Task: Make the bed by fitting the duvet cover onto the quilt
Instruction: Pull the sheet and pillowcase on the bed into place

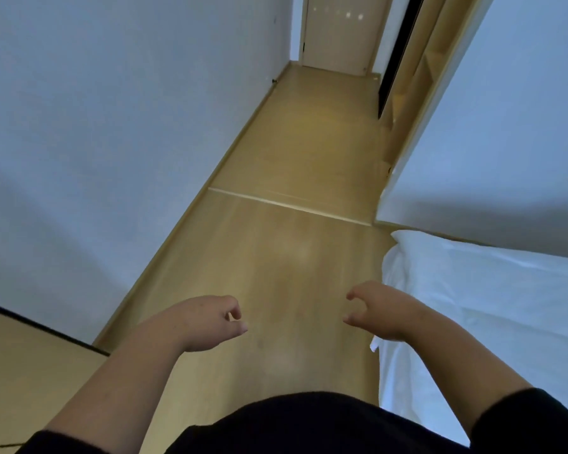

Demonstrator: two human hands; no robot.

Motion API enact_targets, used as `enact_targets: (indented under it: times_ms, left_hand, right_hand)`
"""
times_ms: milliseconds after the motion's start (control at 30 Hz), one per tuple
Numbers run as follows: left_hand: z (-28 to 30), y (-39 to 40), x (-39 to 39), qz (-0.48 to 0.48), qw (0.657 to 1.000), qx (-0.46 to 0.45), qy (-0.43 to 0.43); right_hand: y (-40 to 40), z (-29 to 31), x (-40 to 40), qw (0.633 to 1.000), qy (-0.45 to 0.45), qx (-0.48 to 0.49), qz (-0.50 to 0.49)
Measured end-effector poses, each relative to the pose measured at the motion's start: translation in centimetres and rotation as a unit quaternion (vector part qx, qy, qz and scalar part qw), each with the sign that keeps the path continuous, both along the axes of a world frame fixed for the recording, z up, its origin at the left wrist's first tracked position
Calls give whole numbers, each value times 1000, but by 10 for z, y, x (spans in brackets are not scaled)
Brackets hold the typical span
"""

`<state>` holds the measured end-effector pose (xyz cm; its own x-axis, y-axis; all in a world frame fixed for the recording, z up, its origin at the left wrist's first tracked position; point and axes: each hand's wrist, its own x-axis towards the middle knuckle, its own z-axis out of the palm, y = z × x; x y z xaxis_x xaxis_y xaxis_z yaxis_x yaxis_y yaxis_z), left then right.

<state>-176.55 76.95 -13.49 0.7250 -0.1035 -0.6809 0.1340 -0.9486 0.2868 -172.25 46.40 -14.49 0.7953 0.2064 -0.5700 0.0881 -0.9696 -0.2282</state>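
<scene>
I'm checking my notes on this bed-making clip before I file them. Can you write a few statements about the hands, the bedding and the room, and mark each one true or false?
1. Both hands hold nothing. True: the left hand and the right hand hang over the light wooden floor with loosely curled fingers.
2. The white bedding lies to the person's left. False: it lies to the right, beside the right hand.
3. The right hand grips the edge of the bedding. False: its fingers curl over the floor, holding no fabric.
4. A closed pale wooden door stands at the far end of the hallway. True.
5. The person wears dark sleeves. True.
</scene>
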Motion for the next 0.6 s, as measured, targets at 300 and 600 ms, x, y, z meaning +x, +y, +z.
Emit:
enact_targets:
  times_ms: [300,600]
  left_hand:
    - [2,0,231,-78,996,-8,-44]
    - [15,-65,478,-280,959,10,-39]
  right_hand:
    - [2,-32,159,997,26,5,-76]
    - [-20,-16,296,967,33,17,-252]
